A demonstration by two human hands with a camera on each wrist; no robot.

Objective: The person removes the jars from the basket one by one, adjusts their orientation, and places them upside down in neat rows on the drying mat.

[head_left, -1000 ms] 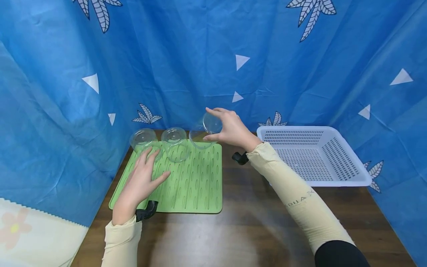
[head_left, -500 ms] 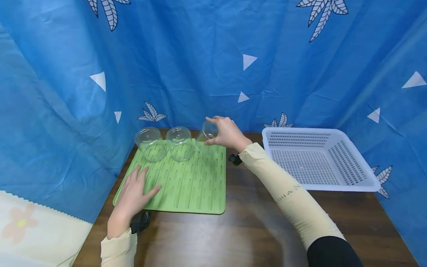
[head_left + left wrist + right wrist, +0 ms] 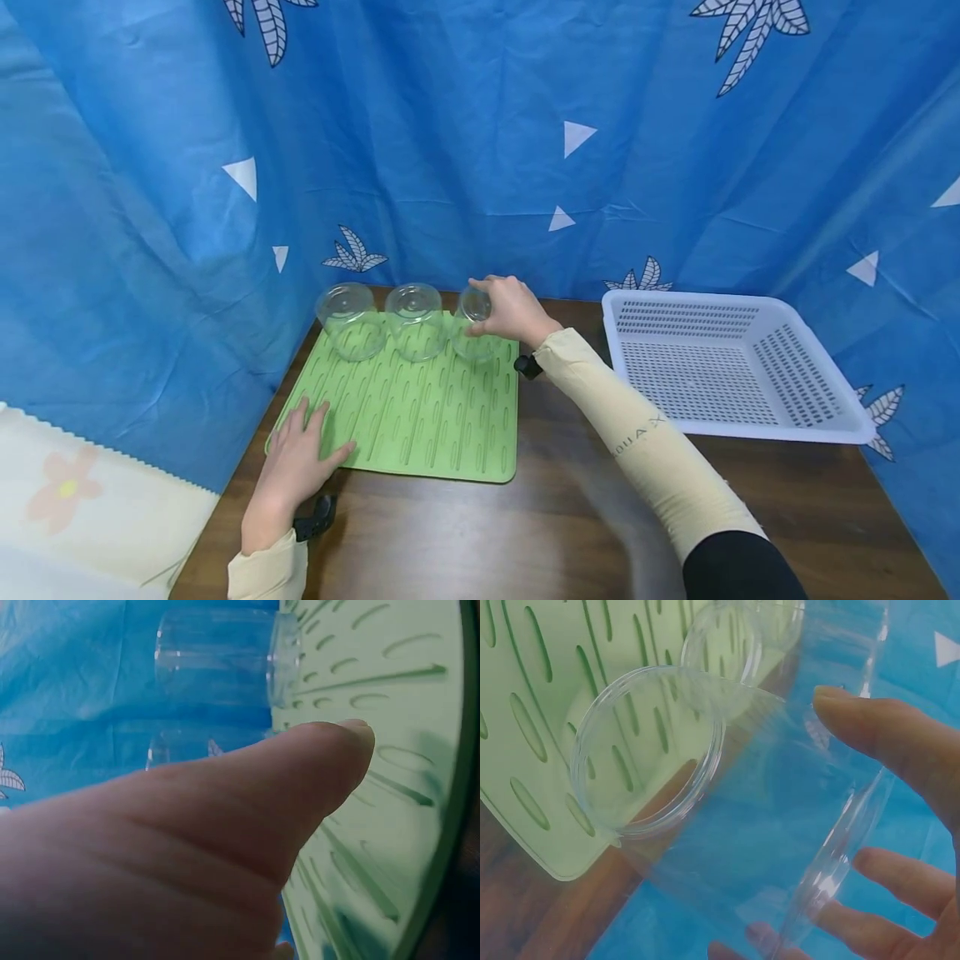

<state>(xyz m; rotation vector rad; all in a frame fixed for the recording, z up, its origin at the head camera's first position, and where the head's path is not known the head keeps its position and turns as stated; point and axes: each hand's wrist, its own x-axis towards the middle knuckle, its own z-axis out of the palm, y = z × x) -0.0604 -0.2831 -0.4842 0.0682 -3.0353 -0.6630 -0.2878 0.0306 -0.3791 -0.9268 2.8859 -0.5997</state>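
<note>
Three clear jars stand upside down in a row along the back of a green ridged mat (image 3: 420,417). My right hand (image 3: 521,312) holds the rightmost jar (image 3: 472,346) near its upturned base. In the right wrist view the thumb (image 3: 885,724) is on one side of this jar (image 3: 742,847) and the fingers curl round the other, with the jar's round mouth down at the mat. The middle jar (image 3: 415,335) and left jar (image 3: 357,335) stand untouched. My left hand (image 3: 296,458) is at the mat's front left corner, fingers spread, holding nothing.
A white perforated plastic basket (image 3: 622,367) stands at the right on the dark wooden table (image 3: 555,500). Behind and beside the table hangs a blue patterned curtain (image 3: 450,150). A pale flowered cloth (image 3: 90,533) is at the lower left.
My right hand has lowered the tilted jar onto the mat beside the other two. My left hand has drawn back from the left jar towards the mat's front edge.
</note>
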